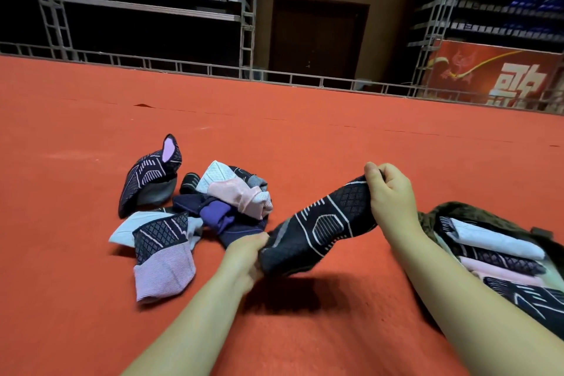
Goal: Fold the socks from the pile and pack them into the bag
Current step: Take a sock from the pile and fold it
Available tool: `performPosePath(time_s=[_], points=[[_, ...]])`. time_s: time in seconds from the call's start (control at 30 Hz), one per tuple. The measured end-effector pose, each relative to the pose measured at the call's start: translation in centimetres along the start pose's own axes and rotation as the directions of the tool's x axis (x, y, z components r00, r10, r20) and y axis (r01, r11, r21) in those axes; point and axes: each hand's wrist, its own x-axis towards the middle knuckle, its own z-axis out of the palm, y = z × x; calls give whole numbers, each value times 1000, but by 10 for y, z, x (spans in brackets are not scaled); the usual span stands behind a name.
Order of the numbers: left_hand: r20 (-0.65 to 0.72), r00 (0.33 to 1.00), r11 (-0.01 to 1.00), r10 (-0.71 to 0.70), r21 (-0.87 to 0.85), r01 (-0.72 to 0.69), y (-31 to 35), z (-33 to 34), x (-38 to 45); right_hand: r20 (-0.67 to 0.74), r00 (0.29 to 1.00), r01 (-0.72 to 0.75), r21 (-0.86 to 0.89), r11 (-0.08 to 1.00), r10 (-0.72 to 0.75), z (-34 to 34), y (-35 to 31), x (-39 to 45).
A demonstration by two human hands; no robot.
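Observation:
A dark sock with white line patterns [323, 226] is stretched between my two hands above the red carpet. My left hand [247, 256] grips its lower end, and my right hand [389, 192] pinches its upper end. To the left lies the pile of socks [225, 201] in navy, purple, pink and pale blue. A dark patterned sock [149, 177] stands apart at the pile's left, and a lilac-and-navy sock [164, 256] lies in front. At the right edge sits the dark bag [457, 210], open, with several folded socks [500, 256] stacked inside.
The red carpet [91, 299] spreads all around. A metal railing [213, 69] and tiered stands run along the far side, with a dark door [314, 40] behind and a red banner [494, 76] at the far right.

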Motion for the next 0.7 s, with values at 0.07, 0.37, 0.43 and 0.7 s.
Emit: performPosePath(time_s=[0.07, 0.37, 0.43, 0.7], points=[[-35, 999, 961, 12, -274, -21, 11, -6, 5, -63, 997, -58, -63, 996, 55, -5, 15, 0], [198, 930, 897, 310, 263, -355, 40, -8, -9, 98, 888, -459, 196, 866, 449, -2, 42, -9], [243, 910, 832, 337, 376, -409, 29, -10, -9, 146, 882, -467, 150, 872, 447, -3, 46, -11], [384, 908, 840, 169, 425, -337, 8, -35, -16, 307, 812, -468, -163, 869, 495, -6, 95, -39]])
